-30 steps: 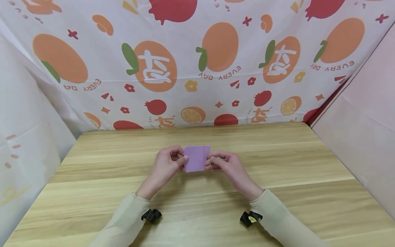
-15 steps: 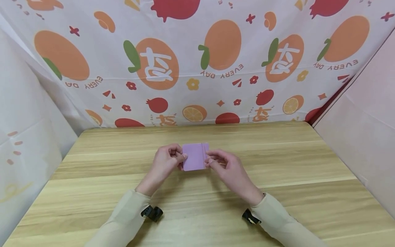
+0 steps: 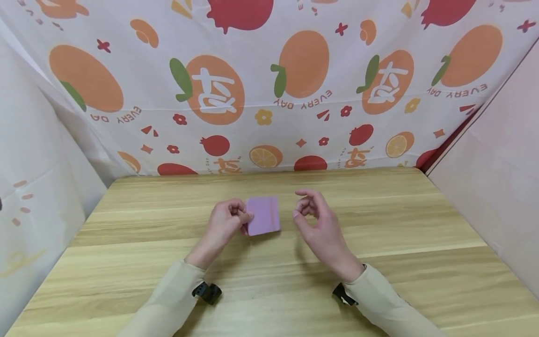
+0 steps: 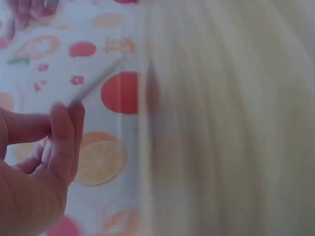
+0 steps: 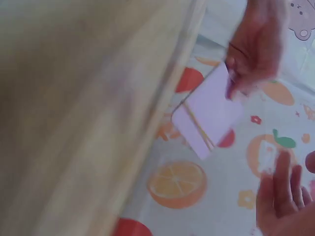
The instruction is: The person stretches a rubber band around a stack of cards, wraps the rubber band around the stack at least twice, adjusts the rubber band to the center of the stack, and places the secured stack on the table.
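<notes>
My left hand (image 3: 225,224) pinches the left edge of a small, thin, square purple notebook (image 3: 262,213) between thumb and fingers. Near the notebook's right side runs a thin band (image 5: 198,125), yellowish in the right wrist view. Seen from the left wrist, the notebook (image 4: 98,81) is nearly edge-on, a narrow strip rising from the fingertips. To its right, my right hand (image 3: 322,229) holds nothing; its index finger and thumb are spread apart, its other fingers loosely bent. A gap separates that hand from the notebook.
A wood-grain table (image 3: 269,290) lies beneath both hands. Behind its far edge hangs a white fruit-print cloth (image 3: 261,93), with pale cloth sides left and right. Black wrist devices (image 3: 207,293) sit at both beige sleeve cuffs.
My right hand has let go of the band at the notebook's right side and moved off to the right, its fingers spreading. The left hand keeps hold of the notebook, which has tilted slightly.
</notes>
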Motion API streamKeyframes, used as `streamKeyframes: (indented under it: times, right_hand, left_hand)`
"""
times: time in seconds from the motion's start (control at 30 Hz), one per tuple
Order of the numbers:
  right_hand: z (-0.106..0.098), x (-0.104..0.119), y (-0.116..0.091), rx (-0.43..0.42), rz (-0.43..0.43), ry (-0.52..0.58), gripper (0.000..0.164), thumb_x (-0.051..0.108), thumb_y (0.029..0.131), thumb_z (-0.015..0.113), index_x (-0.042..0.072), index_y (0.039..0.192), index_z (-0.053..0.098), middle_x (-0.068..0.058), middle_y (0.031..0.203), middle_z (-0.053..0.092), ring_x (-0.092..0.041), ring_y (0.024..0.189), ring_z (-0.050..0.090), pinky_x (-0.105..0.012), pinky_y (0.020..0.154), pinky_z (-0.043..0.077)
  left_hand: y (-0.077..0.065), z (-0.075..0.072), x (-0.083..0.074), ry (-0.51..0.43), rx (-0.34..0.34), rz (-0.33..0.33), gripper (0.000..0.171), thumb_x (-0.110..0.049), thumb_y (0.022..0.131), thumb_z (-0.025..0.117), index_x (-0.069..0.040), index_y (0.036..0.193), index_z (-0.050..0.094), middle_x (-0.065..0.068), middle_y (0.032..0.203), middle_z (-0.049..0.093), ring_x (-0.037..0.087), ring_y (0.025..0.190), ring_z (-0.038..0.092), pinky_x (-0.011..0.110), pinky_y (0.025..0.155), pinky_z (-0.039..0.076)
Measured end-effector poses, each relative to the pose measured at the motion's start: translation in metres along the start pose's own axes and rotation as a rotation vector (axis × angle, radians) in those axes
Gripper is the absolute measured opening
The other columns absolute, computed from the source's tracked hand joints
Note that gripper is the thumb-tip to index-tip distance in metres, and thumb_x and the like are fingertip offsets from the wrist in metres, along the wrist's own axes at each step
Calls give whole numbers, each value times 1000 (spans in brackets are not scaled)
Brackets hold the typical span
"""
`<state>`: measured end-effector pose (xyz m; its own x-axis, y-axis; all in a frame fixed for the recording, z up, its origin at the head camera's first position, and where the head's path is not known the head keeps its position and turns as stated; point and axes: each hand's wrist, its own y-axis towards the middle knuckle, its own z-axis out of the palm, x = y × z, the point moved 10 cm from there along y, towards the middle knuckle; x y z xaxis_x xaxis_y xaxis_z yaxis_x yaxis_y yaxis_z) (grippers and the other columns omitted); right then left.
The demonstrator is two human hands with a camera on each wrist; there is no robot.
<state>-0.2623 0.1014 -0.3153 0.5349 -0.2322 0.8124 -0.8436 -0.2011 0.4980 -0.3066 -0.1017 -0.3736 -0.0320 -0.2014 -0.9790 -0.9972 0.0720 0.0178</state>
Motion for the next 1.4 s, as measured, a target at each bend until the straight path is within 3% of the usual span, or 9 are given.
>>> streamKeyframes:
  times: [0.1,0.2,0.53,0.83,1.17,1.4]
  right_hand:
    - [-9,11,3,-46,-97,-45,37,-1,92,60,10,126,53,-4,96,59,-18,90,56,-33,87,48]
    - [-14,15,5,-55,-125,-70,34,0,93,59,9,125,55,-2,102,60,-18,96,57,-35,92,47]
    - [-20,10,7,-33,-141,-125,28,4,96,61,15,122,64,3,123,61,-15,114,53,-47,99,44]
    - [-18,0,8,2,-127,-218,22,10,97,61,13,118,67,7,130,57,-12,125,47,-41,104,40]
    - [-13,-5,8,17,-155,-326,20,9,94,64,14,113,70,6,128,58,-14,123,48,-40,101,41]
    - [-11,-10,9,20,-152,-373,22,8,90,71,14,111,70,4,129,58,-16,122,48,-41,99,42]
  left_hand:
    - [1,3,4,-82,34,-26,10,7,86,64,5,81,56,8,64,59,18,53,58,34,54,54]
    - [1,6,2,-105,60,-22,9,5,87,64,6,84,56,8,67,60,18,55,58,33,56,54]
    - [2,5,14,-134,67,-77,13,2,89,64,11,98,61,8,73,63,16,59,56,31,58,51]
    - [0,13,15,-157,125,-57,13,3,90,63,11,100,61,10,73,62,15,57,55,26,56,50]
    - [-2,20,18,-163,145,-58,14,3,90,64,11,100,60,8,73,62,15,57,55,25,56,50]
    - [-5,30,11,-156,218,-23,12,3,90,63,13,96,59,8,73,61,16,57,55,26,56,50]
